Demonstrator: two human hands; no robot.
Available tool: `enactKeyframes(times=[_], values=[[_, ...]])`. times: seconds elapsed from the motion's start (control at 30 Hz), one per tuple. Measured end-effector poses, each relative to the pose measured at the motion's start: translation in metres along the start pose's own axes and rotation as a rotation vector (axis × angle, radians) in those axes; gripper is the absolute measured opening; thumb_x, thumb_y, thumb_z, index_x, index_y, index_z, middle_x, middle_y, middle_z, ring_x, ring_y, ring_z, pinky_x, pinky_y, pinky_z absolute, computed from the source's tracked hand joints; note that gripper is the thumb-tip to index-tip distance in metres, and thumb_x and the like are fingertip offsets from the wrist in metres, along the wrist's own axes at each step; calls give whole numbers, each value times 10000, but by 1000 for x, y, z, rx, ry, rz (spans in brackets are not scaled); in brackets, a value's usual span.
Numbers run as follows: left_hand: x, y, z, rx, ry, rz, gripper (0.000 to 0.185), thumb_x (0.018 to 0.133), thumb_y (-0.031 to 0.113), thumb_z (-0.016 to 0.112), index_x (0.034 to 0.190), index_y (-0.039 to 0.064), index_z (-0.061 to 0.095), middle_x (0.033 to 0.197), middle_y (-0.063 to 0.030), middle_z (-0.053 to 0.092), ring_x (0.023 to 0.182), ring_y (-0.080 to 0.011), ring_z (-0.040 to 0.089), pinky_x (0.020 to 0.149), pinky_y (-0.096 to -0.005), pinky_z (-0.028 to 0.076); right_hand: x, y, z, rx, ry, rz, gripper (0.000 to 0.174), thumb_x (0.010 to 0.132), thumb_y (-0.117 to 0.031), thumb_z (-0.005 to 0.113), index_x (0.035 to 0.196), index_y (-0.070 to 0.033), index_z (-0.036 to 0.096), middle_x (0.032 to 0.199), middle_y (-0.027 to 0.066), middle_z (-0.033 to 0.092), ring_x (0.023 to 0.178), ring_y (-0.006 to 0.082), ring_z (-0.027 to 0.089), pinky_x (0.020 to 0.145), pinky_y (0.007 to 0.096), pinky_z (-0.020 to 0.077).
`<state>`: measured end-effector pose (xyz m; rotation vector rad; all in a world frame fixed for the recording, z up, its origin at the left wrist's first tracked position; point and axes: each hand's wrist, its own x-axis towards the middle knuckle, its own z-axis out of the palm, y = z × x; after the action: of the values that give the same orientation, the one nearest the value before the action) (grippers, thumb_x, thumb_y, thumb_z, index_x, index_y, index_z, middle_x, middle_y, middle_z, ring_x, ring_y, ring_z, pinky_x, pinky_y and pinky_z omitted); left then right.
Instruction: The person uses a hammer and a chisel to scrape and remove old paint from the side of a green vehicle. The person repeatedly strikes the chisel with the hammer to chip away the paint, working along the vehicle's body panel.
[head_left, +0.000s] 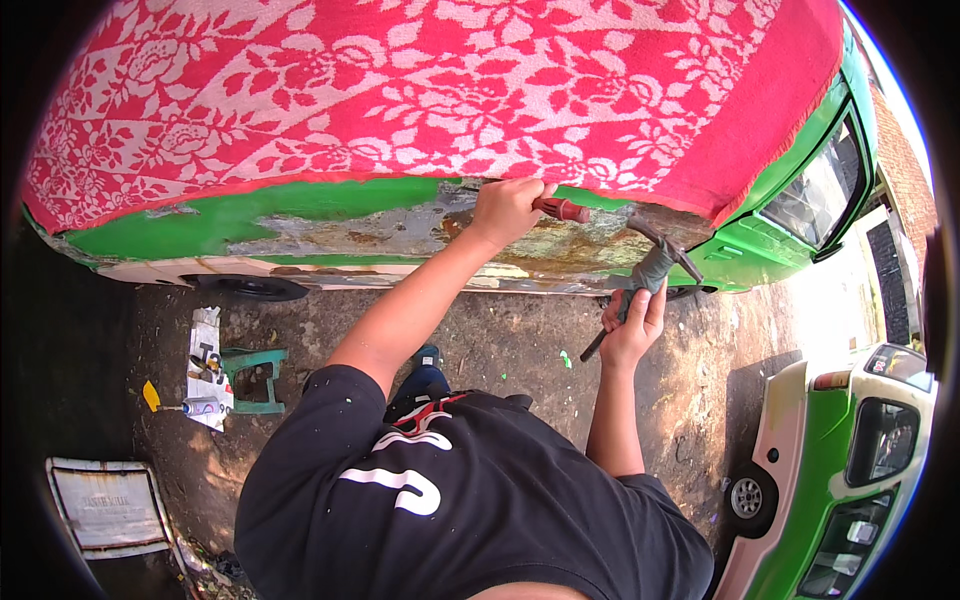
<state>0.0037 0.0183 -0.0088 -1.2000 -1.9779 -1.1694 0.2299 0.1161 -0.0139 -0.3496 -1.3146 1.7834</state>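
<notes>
My left hand is closed around a red-handled tool, perhaps a screwdriver; its working end is hidden. It rests against the side of a green vehicle, just below the hem of a red and pink floral cloth draped over the top. My right hand grips a hammer by its handle, which has grey-green wrapping below the head. The hammer head is close to the bodywork, right of the red handle. Around both tools the panel shows bare metal, rust and scraped paint.
A green plastic stool stands on the ground at left, beside a printed sheet with a spray can and a yellow-bladed spreader. A framed panel is at lower left. Another green and white vehicle stands at lower right.
</notes>
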Motion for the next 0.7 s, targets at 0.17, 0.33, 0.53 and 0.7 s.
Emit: enactKeyframes(times=[0.17,0.33,0.53,0.7], values=[[-6,-4,2,62,-64,61,295,863,214,688,647,83,535,614,-92,570,572,-295,602,492,-424,431,-5,8,2,-314,-117,104,496,994,-169,556,1453,-54,409,929,-33,566,680,26,437,561,183,362],[-23,-19,-6,68,-74,50,294,857,236,690,639,98,548,609,-81,586,566,-294,615,484,-430,451,-18,8,-9,-139,15,142,542,989,-198,565,1477,-79,364,889,11,596,664,45,521,471,185,391],[-10,-2,-13,14,-42,136,368,833,283,717,609,89,499,573,-81,540,537,-300,585,477,-417,437,-19,4,-24,-133,-28,167,535,992,-168,551,1481,-80,355,795,4,548,578,30,440,452,181,349],[-13,-2,-14,-76,-126,117,333,737,229,762,619,64,499,651,-88,528,610,-298,573,555,-408,452,-26,6,-27,-182,-64,176,527,993,-163,541,1481,-90,357,784,1,550,565,29,434,444,178,343]])
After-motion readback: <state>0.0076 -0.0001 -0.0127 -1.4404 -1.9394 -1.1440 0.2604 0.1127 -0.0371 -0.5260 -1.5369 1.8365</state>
